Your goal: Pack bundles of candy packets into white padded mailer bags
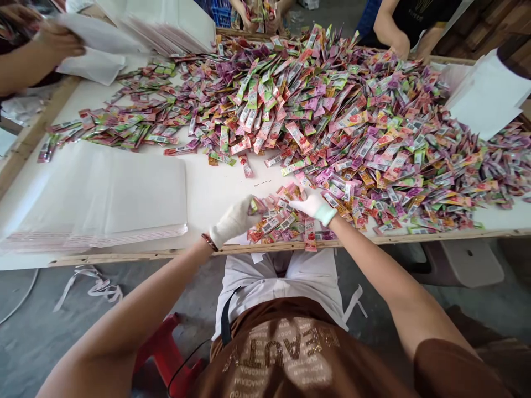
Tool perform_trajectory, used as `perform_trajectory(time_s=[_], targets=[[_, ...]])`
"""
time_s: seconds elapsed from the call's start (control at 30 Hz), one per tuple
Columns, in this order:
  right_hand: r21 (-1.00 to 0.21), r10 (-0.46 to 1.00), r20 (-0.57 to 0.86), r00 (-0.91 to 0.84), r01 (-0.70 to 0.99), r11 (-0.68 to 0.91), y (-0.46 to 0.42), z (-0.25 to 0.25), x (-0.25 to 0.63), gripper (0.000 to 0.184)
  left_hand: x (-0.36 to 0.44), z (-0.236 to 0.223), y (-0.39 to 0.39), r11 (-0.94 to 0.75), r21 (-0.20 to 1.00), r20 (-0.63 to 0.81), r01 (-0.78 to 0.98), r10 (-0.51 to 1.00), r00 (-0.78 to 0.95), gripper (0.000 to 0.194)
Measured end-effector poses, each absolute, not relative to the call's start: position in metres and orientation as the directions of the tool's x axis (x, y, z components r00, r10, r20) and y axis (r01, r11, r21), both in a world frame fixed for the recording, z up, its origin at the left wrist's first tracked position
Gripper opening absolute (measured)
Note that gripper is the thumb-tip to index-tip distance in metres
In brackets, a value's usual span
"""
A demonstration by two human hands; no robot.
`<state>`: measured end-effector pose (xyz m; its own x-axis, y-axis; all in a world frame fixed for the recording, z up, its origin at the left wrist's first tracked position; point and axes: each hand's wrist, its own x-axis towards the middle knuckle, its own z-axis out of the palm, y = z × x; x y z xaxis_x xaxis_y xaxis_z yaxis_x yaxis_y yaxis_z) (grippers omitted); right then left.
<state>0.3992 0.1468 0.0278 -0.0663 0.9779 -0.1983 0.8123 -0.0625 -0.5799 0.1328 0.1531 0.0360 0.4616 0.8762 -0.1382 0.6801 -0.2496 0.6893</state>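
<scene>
**Sorting sachets at the counter's near edge**

Looking down, we see the white counter [215, 188] first, its wooden lip running along the near side. Across most of its far and right part spreads a great heap of colourful sachets [332, 110], pink, green, purple and orange, many showing barcodes. On the left of the counter lies a broad stack of white paper bags [103, 199], flat and squared up, near the front edge. A second stack of white bags [166, 25] sits at the far left, and more white sheets [485, 97] lie at the right edge, partly over the heap.

Other people work round the counter: a co-worker's hand [58, 38] at the far left rests on a white bag, and another person's hand [400, 44] reaches into the heap from the far side.

Nearer to us is a small cluster of sachets [282, 221] pulled to the front edge of the counter, a few of them overhanging the lip. Both of our hands wear white gloves. Our left hand [234, 221] is curled loosely at the left side of that cluster, its fingertips touching the sachets; we cannot tell whether it pinches any. Our right hand [313, 204] lies with fingers spread flat on top of the cluster's far side, pressing down on the sachets and gripping none. A red stool [161, 348] shows on the floor beneath us.
</scene>
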Motion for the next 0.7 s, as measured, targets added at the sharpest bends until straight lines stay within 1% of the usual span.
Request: perform_trajectory(time_s=[0.07,0.13,0.17,0.2,0.23,0.3,0.37,0.43,0.47,0.53,0.6,0.63,0.7], targets=[[-0.483,0.956,-0.285,-0.077,0.873,-0.073,0.154,0.017,0.394,0.037,0.155,0.029,0.137,-0.296,0.566,-0.201,0.770,0.856,0.477,0.025],[-0.367,0.949,-0.304,-0.079,0.929,-0.040,0.157,0.005,0.388,0.047,0.172,0.020,0.127,-0.345,0.429,-0.243,0.835,0.846,0.474,0.032],[-0.331,0.953,-0.292,-0.083,0.943,-0.019,0.159,0.001,0.387,0.050,0.177,0.015,0.125,-0.359,0.385,-0.259,0.850,0.843,0.472,0.034],[-0.320,0.955,-0.282,-0.087,0.947,-0.008,0.159,-0.002,0.386,0.049,0.179,0.011,0.124,-0.359,0.364,-0.270,0.859,0.842,0.467,0.034],[-0.338,0.956,-0.279,-0.090,0.941,-0.010,0.160,-0.004,0.387,0.045,0.179,0.008,0.125,-0.340,0.367,-0.276,0.866,0.849,0.451,0.033],[-0.432,0.949,-0.302,-0.093,0.900,-0.050,0.160,-0.005,0.392,0.032,0.172,0.007,0.132,-0.262,0.445,-0.271,0.856,0.872,0.407,0.027],[-0.528,0.941,-0.332,-0.068,0.840,-0.126,0.159,-0.001,0.401,0.024,0.159,0.012,0.142,-0.174,0.589,-0.238,0.789,0.896,0.375,0.024],[-0.589,0.948,-0.316,-0.030,0.789,-0.171,0.155,0.008,0.412,0.024,0.143,0.023,0.152,-0.126,0.717,-0.178,0.686,0.918,0.354,0.025],[-0.617,0.960,-0.280,-0.025,0.771,-0.160,0.153,0.014,0.417,0.027,0.135,0.029,0.157,-0.124,0.754,-0.143,0.645,0.927,0.346,0.027],[-0.660,0.984,-0.163,-0.072,0.749,-0.054,0.146,0.027,0.424,0.029,0.124,0.040,0.166,-0.162,0.772,-0.084,0.614,0.932,0.351,0.031],[-0.656,0.972,-0.054,-0.229,0.742,0.138,0.138,0.040,0.424,0.025,0.121,0.046,0.174,-0.240,0.718,-0.064,0.653,0.912,0.405,0.032],[-0.620,0.939,-0.036,-0.342,0.745,0.248,0.134,0.044,0.421,0.021,0.123,0.046,0.177,-0.281,0.662,-0.078,0.695,0.896,0.436,0.030],[-0.489,0.819,-0.084,-0.567,0.740,0.462,0.126,0.047,0.408,0.017,0.132,0.039,0.181,-0.361,0.507,-0.141,0.783,0.861,0.489,0.026]])
